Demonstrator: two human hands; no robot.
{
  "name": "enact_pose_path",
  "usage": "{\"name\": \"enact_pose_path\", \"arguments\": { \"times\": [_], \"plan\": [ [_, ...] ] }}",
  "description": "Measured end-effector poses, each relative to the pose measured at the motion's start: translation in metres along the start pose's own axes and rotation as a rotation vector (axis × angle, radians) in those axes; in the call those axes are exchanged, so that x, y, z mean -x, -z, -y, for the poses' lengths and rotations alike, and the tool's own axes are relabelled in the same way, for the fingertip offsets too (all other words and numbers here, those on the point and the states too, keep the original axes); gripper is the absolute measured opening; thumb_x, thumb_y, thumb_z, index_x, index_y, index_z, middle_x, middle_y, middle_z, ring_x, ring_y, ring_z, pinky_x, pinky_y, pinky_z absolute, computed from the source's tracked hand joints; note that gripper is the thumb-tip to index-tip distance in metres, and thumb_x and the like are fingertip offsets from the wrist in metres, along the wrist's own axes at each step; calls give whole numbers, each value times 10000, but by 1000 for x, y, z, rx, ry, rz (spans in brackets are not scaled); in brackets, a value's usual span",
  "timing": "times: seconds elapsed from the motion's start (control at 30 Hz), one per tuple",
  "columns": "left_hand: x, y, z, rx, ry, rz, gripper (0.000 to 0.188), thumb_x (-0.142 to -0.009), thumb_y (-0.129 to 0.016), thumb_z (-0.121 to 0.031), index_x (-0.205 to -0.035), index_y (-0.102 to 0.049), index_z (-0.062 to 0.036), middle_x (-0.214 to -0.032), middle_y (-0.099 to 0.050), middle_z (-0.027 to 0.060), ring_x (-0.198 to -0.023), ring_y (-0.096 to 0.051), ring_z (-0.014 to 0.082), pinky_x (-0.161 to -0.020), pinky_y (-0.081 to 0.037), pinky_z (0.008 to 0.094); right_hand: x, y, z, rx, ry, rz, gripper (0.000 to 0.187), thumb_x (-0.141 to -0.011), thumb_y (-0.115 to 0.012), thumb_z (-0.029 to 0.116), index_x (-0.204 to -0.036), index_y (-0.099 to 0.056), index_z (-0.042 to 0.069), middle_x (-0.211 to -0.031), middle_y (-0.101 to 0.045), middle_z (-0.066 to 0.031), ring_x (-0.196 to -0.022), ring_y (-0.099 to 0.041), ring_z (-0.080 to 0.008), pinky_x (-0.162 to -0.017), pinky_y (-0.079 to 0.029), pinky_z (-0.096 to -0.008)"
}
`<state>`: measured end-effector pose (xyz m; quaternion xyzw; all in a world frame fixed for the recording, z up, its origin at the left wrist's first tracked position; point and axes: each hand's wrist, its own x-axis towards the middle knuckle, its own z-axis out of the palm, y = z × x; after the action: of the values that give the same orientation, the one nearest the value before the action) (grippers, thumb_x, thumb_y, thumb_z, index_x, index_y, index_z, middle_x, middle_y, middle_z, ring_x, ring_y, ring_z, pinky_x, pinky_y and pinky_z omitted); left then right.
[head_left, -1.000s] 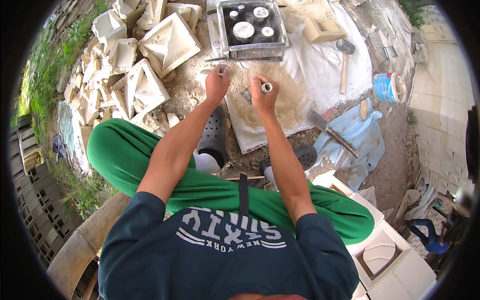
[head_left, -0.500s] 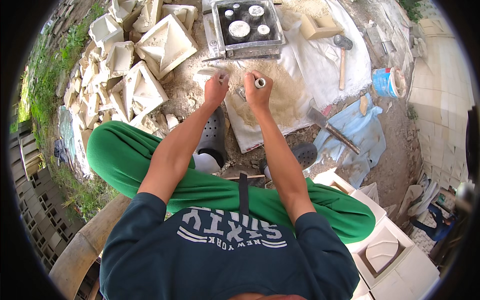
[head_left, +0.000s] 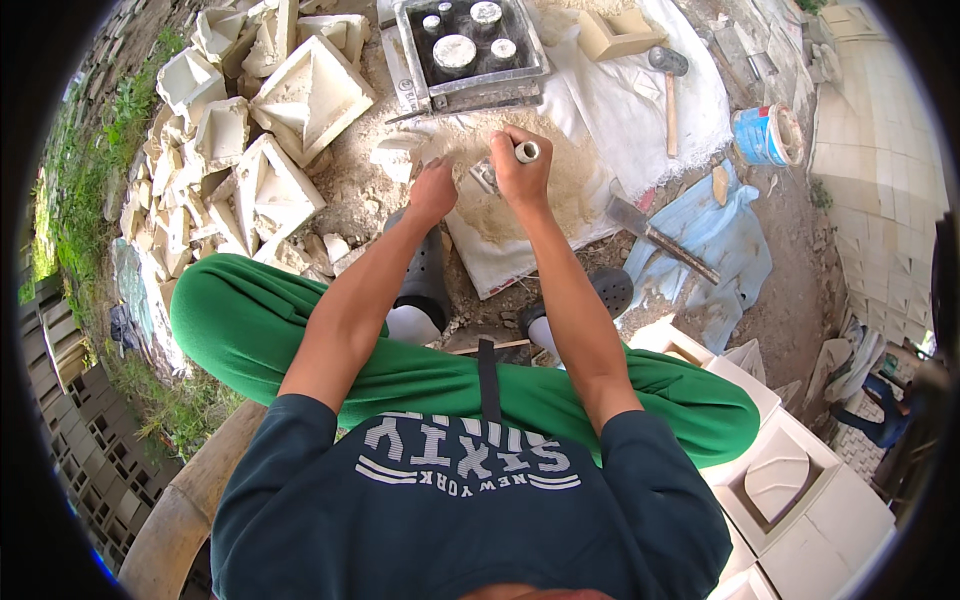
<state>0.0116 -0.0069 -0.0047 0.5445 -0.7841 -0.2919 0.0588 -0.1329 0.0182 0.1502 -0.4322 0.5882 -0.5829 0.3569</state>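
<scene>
My right hand is wrapped round the hollow, pipe-like handle of a tool. Its grey metal head shows left of the fist, low over sandy powder on a white sack sheet. My left hand is closed, knuckles up, beside the powder. Its fingertips are hidden, so what they hold, if anything, does not show. A pale broken chunk lies just beyond and left of that hand, apparently apart from it.
Pale broken moulded pieces heap up at left. Ahead stands a dark metal mould box with round pegs. Rightward lie a mallet, a hammer on blue cloth and a blue bucket. Cream blocks stand at lower right.
The whole view has shifted slightly. Against the ground, my left hand has drawn back and right, away from the pale chunk. My right hand has moved a little right, still gripping the tool.
</scene>
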Motion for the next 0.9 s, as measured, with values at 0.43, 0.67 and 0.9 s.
{"name": "enact_pose_path", "arguments": {
  "times": [0.43, 0.67, 0.9],
  "plan": [
    [14, -8, -17, -47, -17, 310, 410, -834, -502, -87, -1239, -525, -25, -1257, -592, 185, -1158, -573, 362, -948, -467, 482, 3, 18, -50, 24, -17, 7, 328, -819, -562, 92, -542, -409, 6, -496, -349, 20, -501, -319, -39, -443, -247, -299],
    [22, -20, -23, -526, -327, 304, 583, -864, -480, -132, -1414, -379, 33, -1508, -362, 159, -1429, -290, 270, -1148, -250, 436, 36, 30, -24, 88, 73, -19, 355, -853, -559, 85, -550, -389, 12, -491, -345, 31, -498, -320, -37, -447, -253, -292],
    [19, -13, -12, -530, -167, 346, 598, -877, -460, -157, -1453, -359, -31, -1515, -369, 124, -1430, -290, 274, -1155, -225, 471, 11, 24, -43, 73, -26, 97, 322, -810, -558, 116, -550, -405, 4, -485, -337, 15, -503, -322, -43, -449, -260, -305]
  ]
}}
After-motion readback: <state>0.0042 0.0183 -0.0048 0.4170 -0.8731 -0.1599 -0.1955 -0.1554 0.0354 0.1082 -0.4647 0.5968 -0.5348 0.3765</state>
